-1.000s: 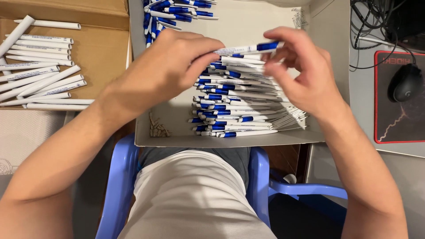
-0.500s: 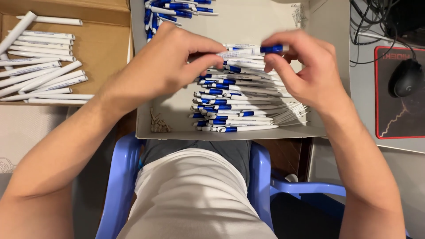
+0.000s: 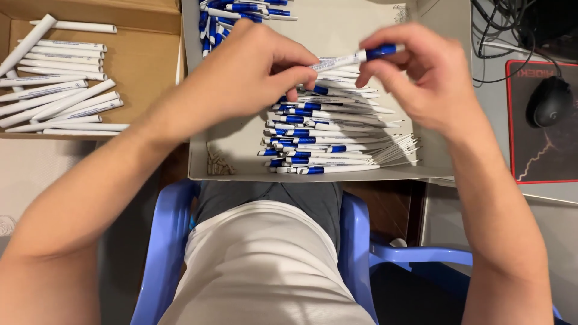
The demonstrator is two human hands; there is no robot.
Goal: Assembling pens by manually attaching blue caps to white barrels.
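Item one: a white pen with a blue end (image 3: 355, 57), which we hold level above the grey tray (image 3: 241, 150), one hand at each end. Our left hand (image 3: 241, 78) pinches the white barrel end between thumb and fingertips; our right hand (image 3: 421, 78) pinches the blue end the same way, the other fingers curled loosely. The pen hangs clear of the pile below it.

Item two: a stack of blue-and-white pens (image 3: 328, 135), laid roughly parallel in the near right part of the tray, directly under our hands, their white tips fanning to the right.

Item three: a loose heap of the same pens (image 3: 241, 12) at the far edge of the tray, partly cut off by the frame.

Item four: a brown cardboard box (image 3: 144, 66) to the left of the tray, touching it or just beside it; we cannot tell which. It holds plain white pen barrels (image 3: 54, 96), lying mostly side by side.

Item five: a black computer mouse (image 3: 549, 102) on a black mat with a red border (image 3: 542, 156), at the far right, well apart from the tray. Dark cables (image 3: 500, 36) lie beyond it.

Item six: a blue plastic chair (image 3: 174, 241), near edge of view, on which we sit.
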